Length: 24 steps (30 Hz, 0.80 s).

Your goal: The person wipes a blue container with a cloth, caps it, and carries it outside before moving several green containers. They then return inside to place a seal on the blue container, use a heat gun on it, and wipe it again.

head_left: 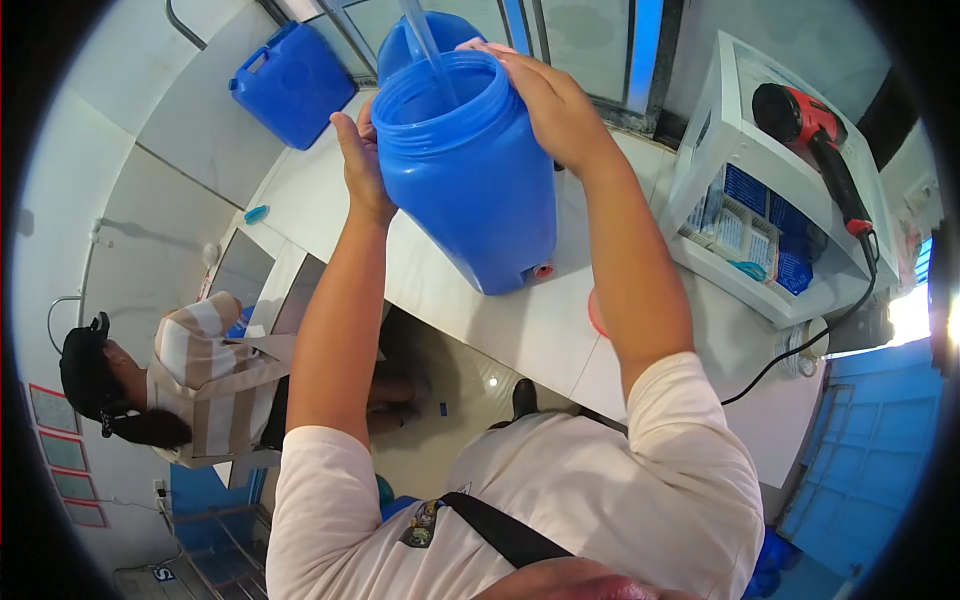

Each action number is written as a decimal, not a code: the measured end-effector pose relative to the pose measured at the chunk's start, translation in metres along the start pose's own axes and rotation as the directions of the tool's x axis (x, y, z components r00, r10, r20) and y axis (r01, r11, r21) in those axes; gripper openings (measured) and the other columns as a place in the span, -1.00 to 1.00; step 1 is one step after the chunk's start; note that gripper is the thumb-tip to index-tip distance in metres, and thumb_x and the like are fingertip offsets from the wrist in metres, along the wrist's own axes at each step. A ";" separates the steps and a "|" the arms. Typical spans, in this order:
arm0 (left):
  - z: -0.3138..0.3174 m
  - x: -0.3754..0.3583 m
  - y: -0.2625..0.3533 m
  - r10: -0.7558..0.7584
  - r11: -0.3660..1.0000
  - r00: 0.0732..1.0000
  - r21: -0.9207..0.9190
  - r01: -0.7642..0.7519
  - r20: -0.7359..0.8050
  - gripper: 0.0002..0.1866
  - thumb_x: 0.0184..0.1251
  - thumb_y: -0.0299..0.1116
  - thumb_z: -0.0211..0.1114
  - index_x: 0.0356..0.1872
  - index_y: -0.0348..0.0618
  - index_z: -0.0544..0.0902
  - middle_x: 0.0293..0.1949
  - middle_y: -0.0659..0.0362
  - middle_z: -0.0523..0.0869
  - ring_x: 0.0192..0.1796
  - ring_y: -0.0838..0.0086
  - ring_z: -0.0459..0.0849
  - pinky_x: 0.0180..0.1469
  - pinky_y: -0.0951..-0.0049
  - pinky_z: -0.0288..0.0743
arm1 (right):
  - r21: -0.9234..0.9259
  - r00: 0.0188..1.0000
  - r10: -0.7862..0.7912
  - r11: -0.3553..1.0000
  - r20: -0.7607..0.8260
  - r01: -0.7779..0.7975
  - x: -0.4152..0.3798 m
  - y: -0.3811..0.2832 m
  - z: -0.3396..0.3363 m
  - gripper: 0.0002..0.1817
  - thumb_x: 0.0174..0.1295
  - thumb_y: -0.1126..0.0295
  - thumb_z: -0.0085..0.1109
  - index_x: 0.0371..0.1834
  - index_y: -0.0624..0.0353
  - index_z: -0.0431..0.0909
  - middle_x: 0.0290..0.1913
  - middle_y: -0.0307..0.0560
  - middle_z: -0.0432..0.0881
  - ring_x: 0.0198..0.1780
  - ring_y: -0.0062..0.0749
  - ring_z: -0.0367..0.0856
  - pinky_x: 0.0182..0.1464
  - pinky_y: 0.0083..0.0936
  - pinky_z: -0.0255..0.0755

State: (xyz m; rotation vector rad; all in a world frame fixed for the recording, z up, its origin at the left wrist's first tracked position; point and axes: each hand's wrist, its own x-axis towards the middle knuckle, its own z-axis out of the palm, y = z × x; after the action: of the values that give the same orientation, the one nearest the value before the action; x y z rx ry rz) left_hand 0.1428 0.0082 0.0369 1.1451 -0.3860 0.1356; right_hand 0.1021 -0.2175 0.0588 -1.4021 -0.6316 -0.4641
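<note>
A large blue plastic container [470, 190] with a wide, open threaded mouth leans over the white counter [440, 310]. A clear stream or tube [428, 45] reaches down from the top edge into the mouth. My left hand [362, 160] lies against the left side of the container near its neck, thumb raised. On the right side of the neck rests my right hand [545, 100], its fingers reaching behind the rim. A small red fitting [543, 269] sits low on the container. Behind the mouth shows another blue container [430, 35].
A blue jerrycan [290, 85] stands at the back left, with a small teal object [256, 214] nearer. At right, a white shelf unit [740, 150] carries a red-black heat gun [815, 140] with a trailing cord. Another person [200, 390] in a black cap is at the left.
</note>
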 end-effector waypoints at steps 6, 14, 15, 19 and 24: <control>0.000 0.002 0.000 0.030 0.999 0.999 -0.011 -0.030 0.038 -0.13 0.34 0.44 -0.21 0.17 -0.25 0.48 0.03 0.04 0.64 0.04 0.32 0.62 0.14 0.28 0.51 | -0.210 0.960 -0.253 0.952 -0.120 0.224 -0.053 -0.003 0.032 -0.57 0.43 0.32 -0.13 0.31 0.23 0.41 0.36 0.02 0.39 0.39 -0.24 0.31 0.41 -0.43 0.11; -0.004 -0.002 0.014 -0.185 0.970 0.978 -0.142 0.197 0.094 0.05 0.21 0.58 -0.39 0.33 -0.19 0.37 0.24 0.08 0.51 0.28 0.32 0.46 0.35 0.34 0.28 | -0.863 0.835 -0.319 0.088 0.448 0.497 -0.103 0.034 0.134 -0.42 0.22 0.44 -0.02 0.37 0.25 0.33 0.50 -0.06 0.18 0.53 -0.07 0.07 0.53 -0.12 -0.21; -0.014 0.004 0.010 -0.088 0.992 0.977 0.102 0.069 0.194 0.10 0.15 0.62 -0.45 0.36 -0.17 0.33 0.27 0.09 0.48 0.30 0.34 0.44 0.37 0.37 0.24 | -0.864 0.835 -0.319 0.087 0.448 0.496 -0.121 0.061 0.128 -0.42 0.22 0.44 -0.02 0.37 0.25 0.33 0.50 -0.06 0.18 0.53 -0.07 0.07 0.53 -0.12 -0.21; -0.016 0.005 0.010 -0.081 0.987 0.969 0.154 0.045 0.232 0.05 0.19 0.58 -0.38 0.35 -0.18 0.33 0.20 0.05 0.56 0.20 0.32 0.55 0.27 0.33 0.41 | -0.735 0.723 -0.208 0.031 0.658 0.678 -0.164 0.108 0.087 -0.42 0.15 0.44 0.03 0.33 0.13 0.40 0.47 -0.13 0.23 0.52 -0.12 0.08 0.47 -0.19 -0.03; -0.013 0.001 0.007 -0.088 0.989 0.968 0.139 0.056 0.236 0.04 0.22 0.57 -0.49 0.38 -0.15 0.27 0.27 0.10 0.48 0.30 0.37 0.43 0.37 0.40 0.22 | -0.855 0.764 -0.525 0.122 0.375 0.504 -0.117 0.052 0.068 -0.42 0.10 0.32 0.11 0.27 0.16 0.44 0.40 -0.15 0.35 0.44 -0.19 0.25 0.34 -0.18 0.16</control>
State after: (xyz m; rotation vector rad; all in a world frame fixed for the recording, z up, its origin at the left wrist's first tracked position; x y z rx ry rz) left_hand 0.1446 0.0228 0.0392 1.3091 -0.5566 -0.0443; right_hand 0.0382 -0.1511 -0.0531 -2.2664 -0.8992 -1.6610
